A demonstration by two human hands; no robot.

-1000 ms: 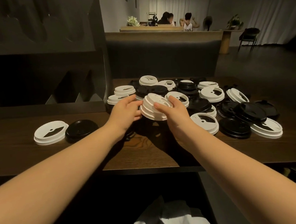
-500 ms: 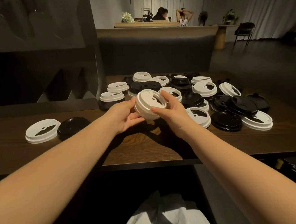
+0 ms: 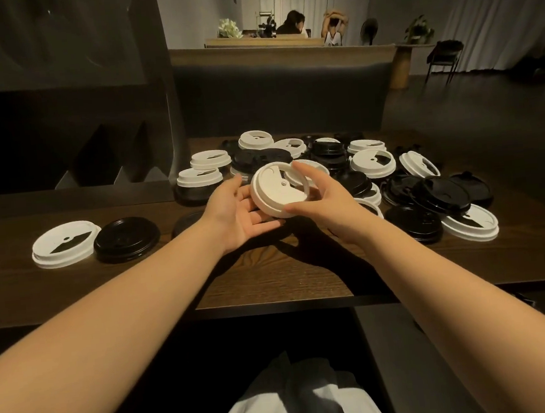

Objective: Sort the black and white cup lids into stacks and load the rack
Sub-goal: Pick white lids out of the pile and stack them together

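The right hand point(image 3: 324, 201) pinches a white lid stack point(image 3: 279, 190) between thumb at its near rim and fingers curled over its far rim, tilted so the top faces the camera. The left hand point(image 3: 242, 214) lies palm-up under and beside it, fingers fairly straight, cradling the lower-left edge rather than gripping. The bundle hangs just above the counter point(image 3: 271, 279), near the middle of its depth, in front of the heap. It looks thicker than one lid, so probably a few nested ones, though the count cannot be read.

Judged from this, sorting is barely begun. Toward the counter's left end a single white lid point(image 3: 65, 244) and a black lid point(image 3: 127, 238) lie side by side, touching or nearly so, likely the seeds of the two stacks. The mixed pile point(image 3: 378, 176) spreads from the centre to the right end, black and white overlapping, some leaning on others. A few short white stacks point(image 3: 199, 177) stand at the pile's left edge near the back. The rack point(image 3: 104, 162), a dark structure with angled dividers at the back left, shows no lids in the slots visible; loading seems all ahead.

The lids are thin moulded plastic discs with raised domes, rolled rims, a small vent hole and a wedge-shaped sip opening. White ones look matte; black ones carry a slight gloss. The counter is dark wood with open grain.
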